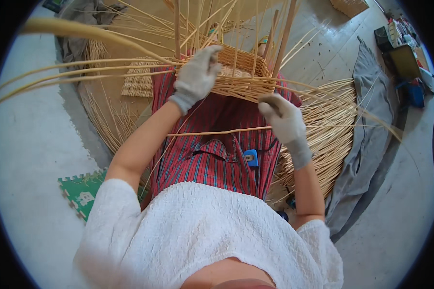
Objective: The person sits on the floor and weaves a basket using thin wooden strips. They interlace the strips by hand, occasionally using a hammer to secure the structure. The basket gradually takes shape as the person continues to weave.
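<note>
A part-woven wicker basket (243, 87) rests across my lap, with thin canes and thicker wooden posts (284, 38) rising from its walls. My gloved left hand (196, 77) is closed at its near left corner, fingers bent over the woven edge; the palm side is hidden. Below the near right corner, my gloved right hand (284, 117) has curled fingers around a long wicker rod (217, 131). That rod crosses in front of the striped red cloth on my lap. Loose rod ends (101, 72) fan out left of the basket, and others reach to the right.
A thick bundle of wicker rods (330, 130) lies at the right beside grey cloth (371, 125). A woven panel (140, 79) lies left of the basket. A blue tape measure (250, 157) sits on my lap. A green foam mat (84, 192) is at lower left; boxes (405, 62) stand far right.
</note>
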Demonstrator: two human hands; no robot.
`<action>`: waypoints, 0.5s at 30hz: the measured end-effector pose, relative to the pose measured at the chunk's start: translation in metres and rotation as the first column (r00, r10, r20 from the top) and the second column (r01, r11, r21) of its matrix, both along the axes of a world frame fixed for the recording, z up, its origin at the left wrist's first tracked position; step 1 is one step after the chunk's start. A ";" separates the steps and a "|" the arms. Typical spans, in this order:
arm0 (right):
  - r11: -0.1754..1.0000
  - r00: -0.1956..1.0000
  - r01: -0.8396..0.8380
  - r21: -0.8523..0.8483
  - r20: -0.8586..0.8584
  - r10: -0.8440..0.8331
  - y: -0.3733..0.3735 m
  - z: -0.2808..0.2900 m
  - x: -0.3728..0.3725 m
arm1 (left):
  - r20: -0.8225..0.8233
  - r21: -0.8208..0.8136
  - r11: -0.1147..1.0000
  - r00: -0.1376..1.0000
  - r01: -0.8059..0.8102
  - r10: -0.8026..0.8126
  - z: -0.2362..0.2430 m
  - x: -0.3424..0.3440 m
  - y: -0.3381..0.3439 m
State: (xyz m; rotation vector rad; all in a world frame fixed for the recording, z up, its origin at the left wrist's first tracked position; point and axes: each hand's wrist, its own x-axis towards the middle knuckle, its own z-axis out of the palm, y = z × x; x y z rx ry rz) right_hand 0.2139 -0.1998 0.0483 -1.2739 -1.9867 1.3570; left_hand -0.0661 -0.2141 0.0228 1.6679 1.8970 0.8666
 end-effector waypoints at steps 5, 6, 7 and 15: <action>0.537 0.879 -0.328 0.777 0.459 -0.127 0.014 -0.054 -0.082 | -0.663 -0.058 0.962 0.710 0.267 -0.237 -0.043 -0.008 -0.034; 0.527 0.865 -0.356 0.771 0.485 -0.126 0.021 -0.066 -0.083 | -0.726 -0.014 0.959 0.657 0.284 -0.205 -0.053 -0.011 -0.030; 0.524 0.850 -0.387 0.759 0.513 -0.115 0.025 -0.073 -0.085 | -0.780 0.017 0.954 0.601 0.298 -0.174 -0.056 -0.011 -0.028; 0.622 0.940 -0.231 0.748 0.337 -0.057 0.025 -0.076 -0.090 | -0.654 0.029 0.972 0.740 0.234 -0.158 -0.052 -0.002 -0.029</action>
